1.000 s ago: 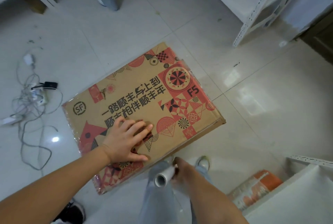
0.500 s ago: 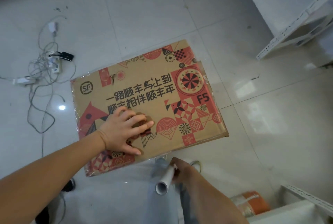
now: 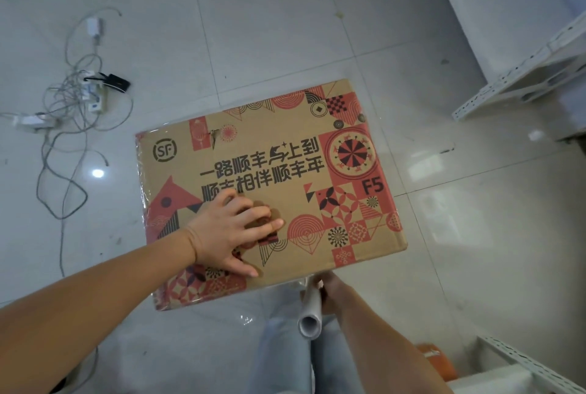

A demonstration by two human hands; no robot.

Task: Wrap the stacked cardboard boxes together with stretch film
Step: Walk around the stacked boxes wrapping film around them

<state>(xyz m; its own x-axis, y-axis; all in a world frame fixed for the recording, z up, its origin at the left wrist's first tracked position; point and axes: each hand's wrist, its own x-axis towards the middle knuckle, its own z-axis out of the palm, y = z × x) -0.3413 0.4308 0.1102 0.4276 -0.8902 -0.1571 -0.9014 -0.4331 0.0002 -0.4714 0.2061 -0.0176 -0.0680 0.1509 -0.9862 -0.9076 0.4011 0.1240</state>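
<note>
Brown printed cardboard box stack (image 3: 269,171) on pale tiled floor (image 3: 475,235), film already glinting at its left edge. Left hand (image 3: 234,228) flat on top, fingers spread, pinning it. Right hand (image 3: 328,290) closed around white stretch film roll (image 3: 310,314) at near edge. Keep tension, roll low, overlap layers.
</note>
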